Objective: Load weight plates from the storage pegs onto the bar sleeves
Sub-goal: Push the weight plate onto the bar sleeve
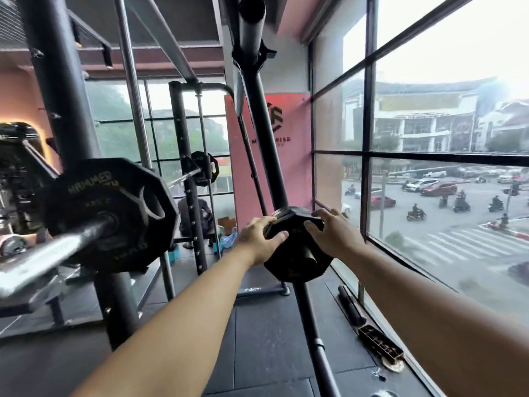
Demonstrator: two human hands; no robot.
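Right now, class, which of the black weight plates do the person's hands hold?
The small plate near the window: left hand and right hand grip its upper edge. The large HAMMER plate sits untouched on the bar sleeve.

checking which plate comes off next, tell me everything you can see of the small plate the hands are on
The small plate is black and matte, rubber-coated by the look, with a many-sided rim and lettering too blurred to read. It hangs on a storage peg on the slanted dark post, face tilted toward the camera. The left hand grips its upper left edge, thumb on the face; the right hand curls its fingers over the upper right edge.
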